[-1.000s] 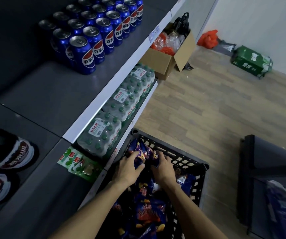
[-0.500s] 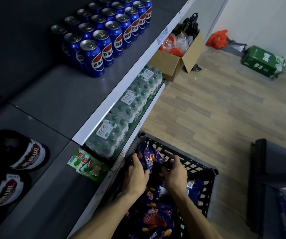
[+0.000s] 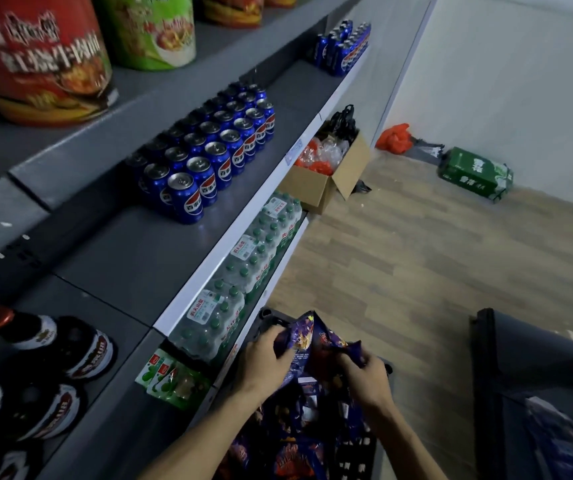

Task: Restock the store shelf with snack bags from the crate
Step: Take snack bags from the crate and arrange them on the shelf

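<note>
Purple snack bags (image 3: 309, 341) are bunched between my two hands, lifted above the black slatted crate (image 3: 357, 448). My left hand (image 3: 264, 362) grips the bunch on its left side. My right hand (image 3: 364, 372) pinches the crumpled right edge. More purple and orange bags (image 3: 292, 455) lie in the crate under my forearms. The grey shelf (image 3: 129, 258) to the left has a bare stretch between the blue cans and the dark bottles.
Blue cola cans (image 3: 209, 161) stand in rows on the shelf. Dark bottles (image 3: 53, 355) lie at the lower left. Shrink-wrapped water packs (image 3: 243, 271) fill the shelf below. An open cardboard box (image 3: 326, 174), a green carton (image 3: 475, 173) and a dark unit (image 3: 534, 375) sit on the wood floor.
Both hands have risen out of the crate with the purple bags. The view has tilted up, bringing a higher shelf with large red and green tubs into sight.
</note>
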`<action>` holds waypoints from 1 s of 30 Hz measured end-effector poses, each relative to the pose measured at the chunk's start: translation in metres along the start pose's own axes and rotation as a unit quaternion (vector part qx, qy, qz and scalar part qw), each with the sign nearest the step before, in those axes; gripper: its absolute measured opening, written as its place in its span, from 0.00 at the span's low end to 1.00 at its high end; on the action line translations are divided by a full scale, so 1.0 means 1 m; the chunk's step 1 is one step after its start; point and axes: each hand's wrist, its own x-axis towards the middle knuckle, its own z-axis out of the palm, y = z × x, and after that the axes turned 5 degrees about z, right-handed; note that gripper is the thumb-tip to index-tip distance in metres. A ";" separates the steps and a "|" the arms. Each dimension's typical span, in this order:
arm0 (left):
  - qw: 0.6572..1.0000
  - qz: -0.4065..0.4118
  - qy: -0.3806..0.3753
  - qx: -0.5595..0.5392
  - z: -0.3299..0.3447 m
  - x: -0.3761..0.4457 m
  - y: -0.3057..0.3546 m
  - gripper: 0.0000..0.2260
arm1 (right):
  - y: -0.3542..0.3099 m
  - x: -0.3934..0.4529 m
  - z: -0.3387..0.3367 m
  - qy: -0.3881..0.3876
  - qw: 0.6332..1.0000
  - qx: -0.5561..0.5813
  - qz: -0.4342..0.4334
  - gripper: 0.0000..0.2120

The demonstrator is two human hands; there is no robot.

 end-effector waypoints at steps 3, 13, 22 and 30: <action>0.999 0.005 -0.004 -0.040 -0.009 -0.005 0.019 0.17 | -0.018 -0.017 -0.014 -0.004 0.999 0.035 -0.026 0.04; 0.999 0.018 0.013 -0.032 -0.045 -0.034 0.083 0.15 | -0.076 -0.074 -0.067 0.000 0.998 0.039 -0.057 0.06; 0.995 0.063 0.082 -0.002 -0.097 -0.065 0.156 0.09 | -0.137 -0.120 -0.109 -0.085 0.986 0.115 -0.081 0.08; 0.988 0.080 0.132 -0.005 -0.132 -0.112 0.186 0.10 | -0.176 -0.161 -0.120 -0.131 0.974 0.120 -0.139 0.09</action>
